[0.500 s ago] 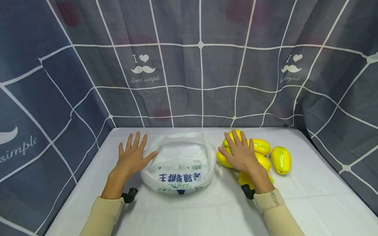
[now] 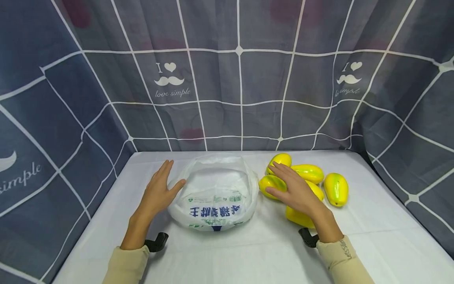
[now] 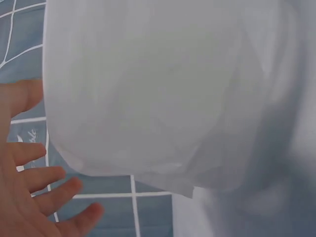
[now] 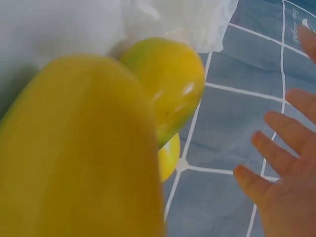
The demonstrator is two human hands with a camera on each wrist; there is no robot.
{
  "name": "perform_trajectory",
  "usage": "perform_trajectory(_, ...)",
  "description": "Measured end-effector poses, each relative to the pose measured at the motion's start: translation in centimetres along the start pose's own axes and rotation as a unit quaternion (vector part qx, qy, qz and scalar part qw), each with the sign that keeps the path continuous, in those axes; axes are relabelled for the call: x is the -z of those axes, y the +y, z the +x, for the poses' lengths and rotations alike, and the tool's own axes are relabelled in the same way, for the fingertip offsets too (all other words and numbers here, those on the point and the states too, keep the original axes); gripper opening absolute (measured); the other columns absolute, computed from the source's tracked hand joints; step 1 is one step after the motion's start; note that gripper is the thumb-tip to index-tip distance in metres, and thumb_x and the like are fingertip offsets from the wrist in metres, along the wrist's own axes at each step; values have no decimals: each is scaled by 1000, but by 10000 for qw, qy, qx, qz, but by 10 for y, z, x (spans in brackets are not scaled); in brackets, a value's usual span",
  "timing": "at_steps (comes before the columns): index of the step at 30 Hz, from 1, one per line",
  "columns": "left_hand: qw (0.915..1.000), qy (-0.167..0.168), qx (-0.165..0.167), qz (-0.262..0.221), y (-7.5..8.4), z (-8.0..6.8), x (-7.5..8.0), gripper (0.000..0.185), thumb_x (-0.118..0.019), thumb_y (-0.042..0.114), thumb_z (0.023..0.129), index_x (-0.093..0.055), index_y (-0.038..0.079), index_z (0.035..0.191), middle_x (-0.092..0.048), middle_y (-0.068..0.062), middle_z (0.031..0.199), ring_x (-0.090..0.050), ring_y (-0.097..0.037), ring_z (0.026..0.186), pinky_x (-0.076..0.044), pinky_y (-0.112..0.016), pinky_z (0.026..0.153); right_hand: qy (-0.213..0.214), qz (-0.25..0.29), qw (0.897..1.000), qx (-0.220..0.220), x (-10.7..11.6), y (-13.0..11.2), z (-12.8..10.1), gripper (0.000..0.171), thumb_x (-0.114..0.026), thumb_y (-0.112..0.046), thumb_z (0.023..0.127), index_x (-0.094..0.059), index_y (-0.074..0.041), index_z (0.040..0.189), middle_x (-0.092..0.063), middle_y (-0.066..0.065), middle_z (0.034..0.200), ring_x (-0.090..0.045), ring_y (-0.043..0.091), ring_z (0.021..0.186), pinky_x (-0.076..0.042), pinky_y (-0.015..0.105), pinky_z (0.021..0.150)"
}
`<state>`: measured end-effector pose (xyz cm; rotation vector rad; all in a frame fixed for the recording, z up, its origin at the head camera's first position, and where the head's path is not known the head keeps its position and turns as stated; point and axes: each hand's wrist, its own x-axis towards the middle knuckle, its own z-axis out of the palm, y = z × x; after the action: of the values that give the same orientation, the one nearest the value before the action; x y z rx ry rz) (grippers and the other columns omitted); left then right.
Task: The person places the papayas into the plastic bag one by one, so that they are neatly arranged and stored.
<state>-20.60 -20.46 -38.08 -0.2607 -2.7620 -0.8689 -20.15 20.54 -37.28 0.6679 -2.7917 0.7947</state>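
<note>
The left hand [image 2: 158, 192] lies with fingers straight and together beside the left edge of a white plastic bag [image 2: 215, 193], its thumb touching the bag's side. The bag sits open-mouthed in the middle of the white counter [image 2: 372, 240], blue print on its near face. The right hand [image 2: 296, 190], fingers spread and straight, hovers over a cluster of yellow-green mangoes [image 2: 309, 173] just right of the bag; whether it touches them cannot be told.

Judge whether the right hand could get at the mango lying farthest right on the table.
Probably yes: the right hand hovers open over the pile, and that mango lies apart, uncovered, just beside it.
</note>
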Motion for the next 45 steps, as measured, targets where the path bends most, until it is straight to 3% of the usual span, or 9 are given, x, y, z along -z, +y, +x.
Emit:
perform_trajectory(3, 9997, 160, 104, -122, -4, -6, 0, 76, -60, 39, 97, -27, 1, 154, -25, -24, 157, -24, -45, 142, -22, -66, 108, 72, 139, 9999, -16, 2, 5, -7, 73, -68, -50, 90, -46, -12, 148, -37, 10, 155, -31, 34, 142, -24, 58, 112)
perform_trajectory(9, 9969, 597, 263, -437, -13, -15, 1, 68, -61, 35, 98, -35, 3, 151, -43, -23, 147, -47, -45, 126, -39, -61, 98, 10, 202, 9998, -71, 7, 17, -17, 76, -67, -54, 89, -45, -13, 149, -42, 9, 152, -35, 32, 140, -27, 56, 110)
perform_trajectory(16, 9960, 269, 376, -763, -18, -16, -2, 69, -61, 34, 98, -33, 1, 152, -40, -21, 150, -47, -40, 128, -44, -54, 99, -82, 335, 9993, -116, 8, 27, -27, 78, -68, -54, 88, -42, -15, 151, -44, 9, 150, -38, 33, 138, -29, 58, 109)
perform_trajectory(19, 9956, 159, 403, -827, -19, -16, -2, 69, -62, 32, 98, -33, 0, 152, -39, -22, 150, -46, -40, 129, -44, -54, 99, -97, 330, 9993, -126, 7, 30, -31, 79, -70, -52, 87, -43, -12, 150, -46, 10, 149, -39, 34, 137, -29, 59, 108)
perform_trajectory(23, 9955, 16, 470, -822, -19, -16, -3, 69, -63, 31, 97, -34, 0, 151, -40, -23, 150, -48, -43, 127, -44, -55, 98, -127, 327, 9992, -205, 6, 32, -38, 80, -71, -51, 87, -44, -6, 148, -46, 13, 149, -39, 36, 137, -29, 60, 108)
perform_trajectory(29, 9956, -234, 562, -706, -19, -16, -6, 69, -63, 31, 97, -34, 0, 152, -41, -26, 148, -51, -47, 122, -44, -57, 97, -105, 377, 9989, -239, 6, 36, -48, 76, -73, -47, 87, -46, -8, 147, -45, 14, 148, -38, 37, 137, -29, 61, 107)
perform_trajectory(34, 9957, -419, 493, -664, -18, -16, -13, 70, -64, 28, 96, -33, -3, 150, -39, -26, 149, -46, -44, 128, -44, -56, 99, -107, 232, 9994, -233, 6, 42, -55, 72, -73, -46, 87, -49, -8, 145, -46, 16, 148, -37, 39, 137, -28, 62, 107)
perform_trajectory(45, 9977, -347, 420, -409, -21, -16, -15, 67, -62, 31, 97, -38, -6, 147, -41, -27, 147, -48, -45, 126, -41, -58, 100, -277, 186, 9987, -398, 6, 44, -62, 73, -74, -47, 86, -54, -1, 139, -52, 19, 140, -42, 41, 130, -30, 62, 105)
